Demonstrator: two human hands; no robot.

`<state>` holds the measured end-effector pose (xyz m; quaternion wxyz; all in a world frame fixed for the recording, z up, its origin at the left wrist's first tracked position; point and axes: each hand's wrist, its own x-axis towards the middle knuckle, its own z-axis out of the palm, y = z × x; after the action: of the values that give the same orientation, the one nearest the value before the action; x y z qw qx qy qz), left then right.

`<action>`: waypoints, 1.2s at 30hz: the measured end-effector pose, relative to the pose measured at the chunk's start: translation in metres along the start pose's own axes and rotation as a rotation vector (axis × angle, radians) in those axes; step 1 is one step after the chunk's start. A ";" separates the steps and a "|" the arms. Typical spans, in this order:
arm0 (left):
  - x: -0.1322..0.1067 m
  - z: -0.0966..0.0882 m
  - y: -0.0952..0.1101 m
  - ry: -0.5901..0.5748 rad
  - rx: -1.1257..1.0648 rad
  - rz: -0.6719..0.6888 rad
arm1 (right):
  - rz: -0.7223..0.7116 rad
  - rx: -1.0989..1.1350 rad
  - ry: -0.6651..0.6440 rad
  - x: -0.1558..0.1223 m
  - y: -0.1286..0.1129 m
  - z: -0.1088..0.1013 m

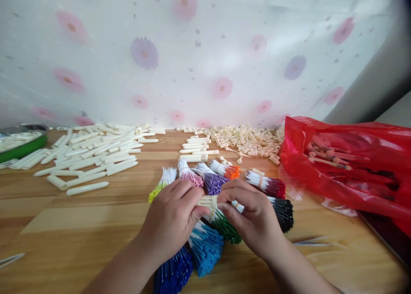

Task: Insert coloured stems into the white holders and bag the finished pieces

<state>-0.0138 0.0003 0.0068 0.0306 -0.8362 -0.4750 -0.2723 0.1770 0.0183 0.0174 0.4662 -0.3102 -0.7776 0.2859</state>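
A slotted cream plastic pen barrel part is held level between both hands above the table. My left hand is closed around its left end, fingers wrapped over it. My right hand pinches the ringed right end between thumb and forefinger; whether it also holds a smaller piece is hidden. Below and around the hands lie bundles of thin white pen refills with coloured ends: dark blue, light blue, green, black, dark red, purple, pink, orange and yellow.
Cream tapered barrels are heaped at left, beside a green-rimmed tray. Small slotted pieces lie piled at the back, near a short barrel row. A red plastic bag holds pens at right. Tweezers lie below it.
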 end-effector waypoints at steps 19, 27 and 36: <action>0.002 -0.001 0.001 -0.094 -0.037 -0.140 | 0.212 0.223 -0.014 0.000 0.014 0.007; 0.000 0.006 -0.007 -0.141 -0.515 -0.115 | 0.033 0.176 0.039 -0.001 0.001 -0.002; -0.001 0.010 -0.016 -0.141 -0.636 -0.165 | -0.093 -0.077 0.200 -0.008 0.001 -0.028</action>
<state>-0.0233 0.0114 -0.0061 -0.2871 -0.7794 -0.4332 -0.3498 0.2052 0.0175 0.0231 0.5422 -0.3184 -0.7510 0.2015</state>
